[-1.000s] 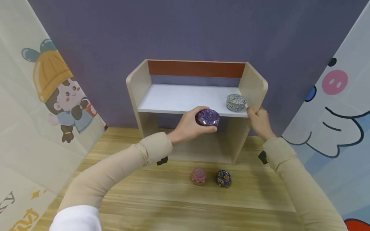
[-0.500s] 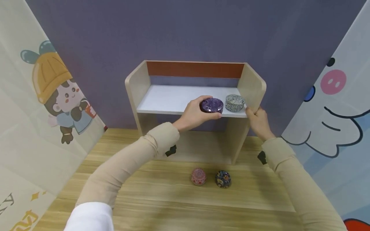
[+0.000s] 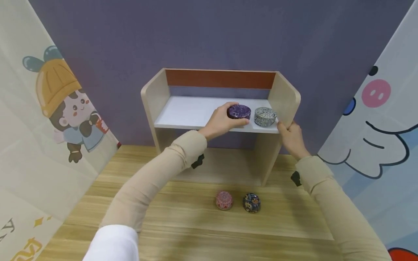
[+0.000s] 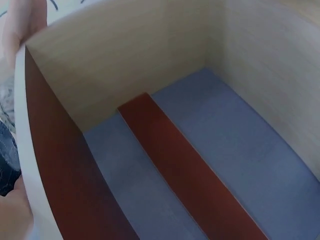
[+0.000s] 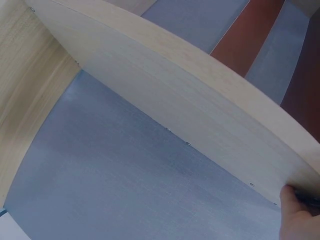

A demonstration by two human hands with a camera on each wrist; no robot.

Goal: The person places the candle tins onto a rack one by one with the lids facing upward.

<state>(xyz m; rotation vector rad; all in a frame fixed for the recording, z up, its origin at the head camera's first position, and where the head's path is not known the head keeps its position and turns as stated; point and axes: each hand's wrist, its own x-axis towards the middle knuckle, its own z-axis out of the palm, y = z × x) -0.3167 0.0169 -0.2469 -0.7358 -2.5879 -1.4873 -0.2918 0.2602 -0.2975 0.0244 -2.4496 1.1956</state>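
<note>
My left hand [image 3: 221, 122] holds a round purple patterned tin [image 3: 239, 111] between thumb and fingers, at the front of the white upper shelf [image 3: 196, 107]. Whether the tin's base touches the shelf I cannot tell. Just right of it stands a round tin with a grey-green leafy pattern [image 3: 265, 117]. With my right hand [image 3: 292, 139] I grip the front edge of the right side panel [image 3: 287, 96], below that second tin. The right wrist view catches part of this hand [image 5: 299, 220] against the panel's outer face. The left wrist view mostly looks into the lower compartment.
On the wooden table [image 3: 183, 217], before the shelf unit, sit a pink patterned tin [image 3: 224, 200] and a dark blue patterned tin [image 3: 251, 202]. A purple-grey backdrop [image 3: 222, 32] stands behind. Cartoon-printed sheets [image 3: 29, 127] flank both sides.
My left hand has carried the purple tin up and forward from before the shelf to over its front part, beside the leafy tin. My right hand has stayed on the panel.
</note>
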